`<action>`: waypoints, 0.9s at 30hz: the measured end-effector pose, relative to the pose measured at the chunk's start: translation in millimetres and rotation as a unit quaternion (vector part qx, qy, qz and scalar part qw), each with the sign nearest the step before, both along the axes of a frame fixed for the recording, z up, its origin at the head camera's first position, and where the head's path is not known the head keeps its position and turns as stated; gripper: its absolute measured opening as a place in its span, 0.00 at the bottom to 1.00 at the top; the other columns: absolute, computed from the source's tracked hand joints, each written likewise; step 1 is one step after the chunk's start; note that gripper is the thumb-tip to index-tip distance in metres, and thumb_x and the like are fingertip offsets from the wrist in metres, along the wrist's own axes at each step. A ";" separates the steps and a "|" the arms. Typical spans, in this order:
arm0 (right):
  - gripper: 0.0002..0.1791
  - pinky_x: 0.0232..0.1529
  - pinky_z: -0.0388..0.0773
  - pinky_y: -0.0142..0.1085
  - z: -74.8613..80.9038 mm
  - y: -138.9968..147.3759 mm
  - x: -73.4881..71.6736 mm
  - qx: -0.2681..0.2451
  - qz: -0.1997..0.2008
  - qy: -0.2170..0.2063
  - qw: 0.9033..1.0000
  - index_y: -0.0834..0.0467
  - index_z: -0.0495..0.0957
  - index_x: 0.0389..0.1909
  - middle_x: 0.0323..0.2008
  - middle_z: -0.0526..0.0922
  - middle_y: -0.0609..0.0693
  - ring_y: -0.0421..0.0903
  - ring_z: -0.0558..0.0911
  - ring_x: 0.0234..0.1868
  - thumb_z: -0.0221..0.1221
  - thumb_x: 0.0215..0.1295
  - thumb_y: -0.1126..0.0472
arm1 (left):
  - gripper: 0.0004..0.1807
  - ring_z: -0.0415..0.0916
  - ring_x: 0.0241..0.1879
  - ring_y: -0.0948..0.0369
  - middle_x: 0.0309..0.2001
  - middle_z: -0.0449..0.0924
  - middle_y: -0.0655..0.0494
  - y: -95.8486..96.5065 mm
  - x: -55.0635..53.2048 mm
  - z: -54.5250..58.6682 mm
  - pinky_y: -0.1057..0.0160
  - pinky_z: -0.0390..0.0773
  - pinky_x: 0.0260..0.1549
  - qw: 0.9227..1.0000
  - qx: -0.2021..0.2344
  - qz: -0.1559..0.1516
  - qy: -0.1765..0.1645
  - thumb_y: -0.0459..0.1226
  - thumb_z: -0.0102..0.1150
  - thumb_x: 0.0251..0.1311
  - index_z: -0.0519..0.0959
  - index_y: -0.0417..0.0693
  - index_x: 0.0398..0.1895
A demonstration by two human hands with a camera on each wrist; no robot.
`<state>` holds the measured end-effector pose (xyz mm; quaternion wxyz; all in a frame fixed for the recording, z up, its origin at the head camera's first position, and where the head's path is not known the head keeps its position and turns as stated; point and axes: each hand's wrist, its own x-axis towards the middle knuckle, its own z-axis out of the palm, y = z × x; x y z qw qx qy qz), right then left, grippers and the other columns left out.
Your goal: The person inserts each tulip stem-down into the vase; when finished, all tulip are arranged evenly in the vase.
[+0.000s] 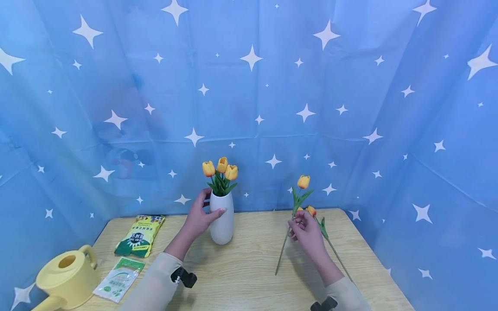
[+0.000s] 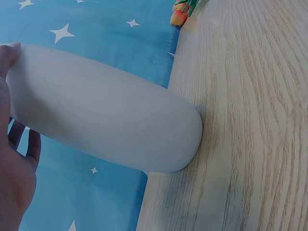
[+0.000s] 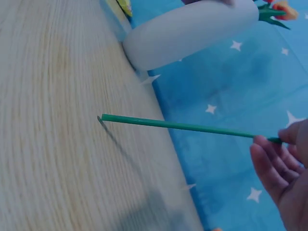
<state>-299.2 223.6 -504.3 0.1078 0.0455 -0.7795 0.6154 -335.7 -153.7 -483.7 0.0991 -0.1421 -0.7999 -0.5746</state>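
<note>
While a vase (image 1: 222, 221) is held in the left grip (image 1: 199, 219), a tulip (image 1: 303, 182) is pinched in the right grip (image 1: 307, 233), lower right

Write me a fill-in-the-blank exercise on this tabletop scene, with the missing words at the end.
1. The left hand holds the white ____.
2. The right hand pinches a tulip by its ____.
3. The watering can is ____ in colour.
4. Near it, ____ packets lie on the table.

Missing words: vase; stem; yellow; two.
</note>
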 end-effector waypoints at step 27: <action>0.10 0.37 0.92 0.50 38.3 -16.3 -0.4 0.002 0.021 0.064 0.998 0.64 0.75 0.57 0.45 0.92 0.63 0.53 0.94 0.39 0.62 0.83 0.64 | 0.46 0.71 0.73 0.38 0.75 0.72 0.43 -1.0 -2.3 -0.9 0.32 0.78 0.66 1.000 0.001 -0.003 0.001 0.53 0.79 0.68 0.64 0.49 0.81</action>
